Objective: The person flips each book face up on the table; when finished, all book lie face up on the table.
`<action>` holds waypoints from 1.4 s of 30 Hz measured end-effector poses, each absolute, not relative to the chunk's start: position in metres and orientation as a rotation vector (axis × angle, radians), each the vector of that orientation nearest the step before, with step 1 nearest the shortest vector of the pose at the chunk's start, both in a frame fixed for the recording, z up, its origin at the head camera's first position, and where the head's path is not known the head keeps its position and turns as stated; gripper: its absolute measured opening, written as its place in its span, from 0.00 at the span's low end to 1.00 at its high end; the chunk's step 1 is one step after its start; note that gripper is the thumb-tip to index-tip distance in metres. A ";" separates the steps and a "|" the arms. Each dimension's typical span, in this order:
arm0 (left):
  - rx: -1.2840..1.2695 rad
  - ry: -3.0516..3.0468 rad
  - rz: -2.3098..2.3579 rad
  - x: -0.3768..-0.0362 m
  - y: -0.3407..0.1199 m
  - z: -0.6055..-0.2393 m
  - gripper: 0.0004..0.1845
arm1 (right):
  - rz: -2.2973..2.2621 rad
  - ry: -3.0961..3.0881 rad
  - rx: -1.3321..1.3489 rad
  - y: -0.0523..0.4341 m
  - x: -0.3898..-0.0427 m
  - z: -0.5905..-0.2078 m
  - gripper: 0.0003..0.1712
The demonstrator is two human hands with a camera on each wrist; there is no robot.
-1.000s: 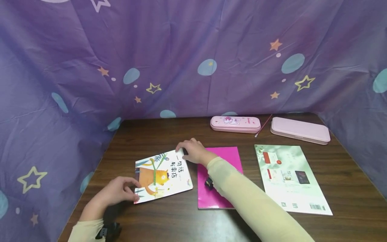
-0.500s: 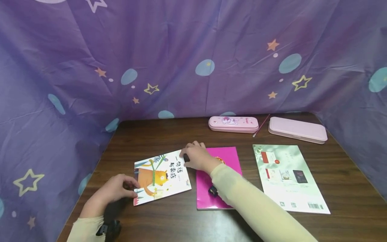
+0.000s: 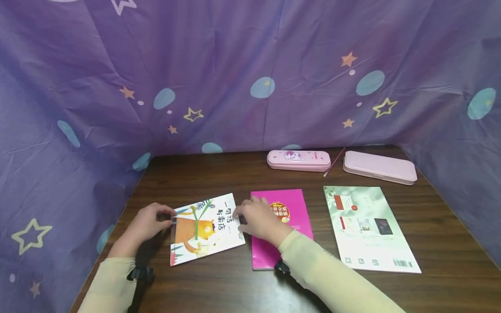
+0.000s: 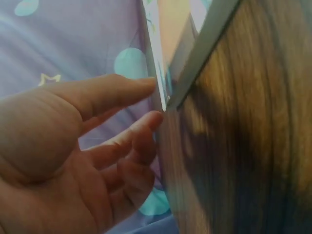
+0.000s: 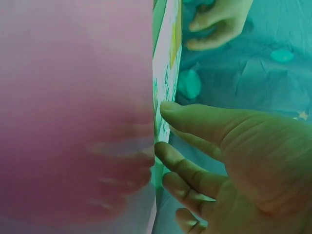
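pink book (image 3: 282,226) partly hidden under right hand (image 3: 259,219), magenta blur in right wrist view

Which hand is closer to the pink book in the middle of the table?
Right. The right hand lies at the pink book's left edge; the left hand is beyond the picture book.
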State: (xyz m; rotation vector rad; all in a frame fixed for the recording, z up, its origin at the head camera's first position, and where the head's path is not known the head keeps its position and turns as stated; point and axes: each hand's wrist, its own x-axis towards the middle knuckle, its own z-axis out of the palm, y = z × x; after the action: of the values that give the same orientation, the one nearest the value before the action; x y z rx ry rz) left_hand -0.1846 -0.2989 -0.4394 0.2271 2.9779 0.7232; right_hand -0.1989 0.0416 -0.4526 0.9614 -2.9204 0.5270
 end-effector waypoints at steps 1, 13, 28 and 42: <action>0.225 2.981 0.727 -0.187 -0.299 -0.440 0.13 | 0.528 -2.927 0.969 0.041 -0.196 -0.453 0.19; 0.311 3.028 0.708 -0.206 -0.305 -0.448 0.08 | 0.436 -2.948 0.998 0.043 -0.169 -0.456 0.17; 0.258 2.993 0.679 -0.214 -0.305 -0.448 0.08 | 0.380 -2.922 0.970 0.041 -0.162 -0.459 0.17; 0.230 2.975 0.669 -0.209 -0.305 -0.449 0.09 | 0.316 -2.904 0.992 0.042 -0.171 -0.454 0.18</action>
State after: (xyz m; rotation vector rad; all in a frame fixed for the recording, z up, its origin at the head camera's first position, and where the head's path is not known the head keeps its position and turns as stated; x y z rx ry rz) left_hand -0.2095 -0.3053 -0.4493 0.2305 2.9750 0.6691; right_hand -0.1712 0.0416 -0.4542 0.9924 -2.9040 0.3159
